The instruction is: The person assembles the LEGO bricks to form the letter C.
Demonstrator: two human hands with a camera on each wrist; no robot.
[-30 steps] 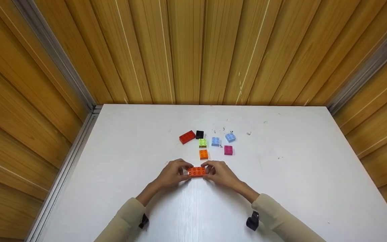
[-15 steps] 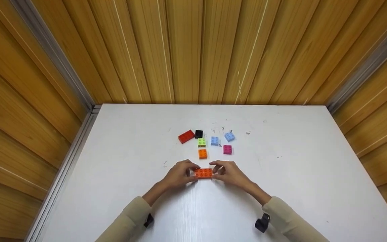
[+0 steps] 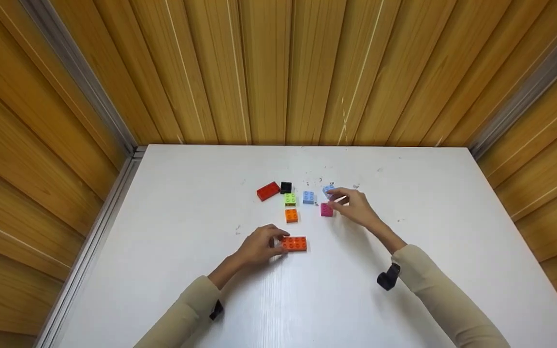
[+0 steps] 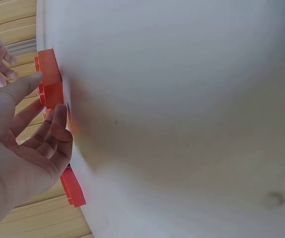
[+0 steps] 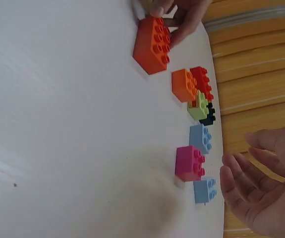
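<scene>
Grip check: your left hand [image 3: 257, 247] pinches the orange brick [image 3: 294, 243]; your right hand [image 3: 354, 205], fingers apart, hovers over the pink brick [image 3: 326, 210], nothing stacked yet.

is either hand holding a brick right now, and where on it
The left hand holds the long orange brick by its left end. The right hand hovers open by the pink brick, holding nothing.

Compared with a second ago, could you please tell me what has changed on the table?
The right hand let go of the long orange brick and moved away from the person to the pink brick and the far blue brick; it holds nothing. The left hand stays on the orange brick's left end. The other bricks lie as before.
</scene>
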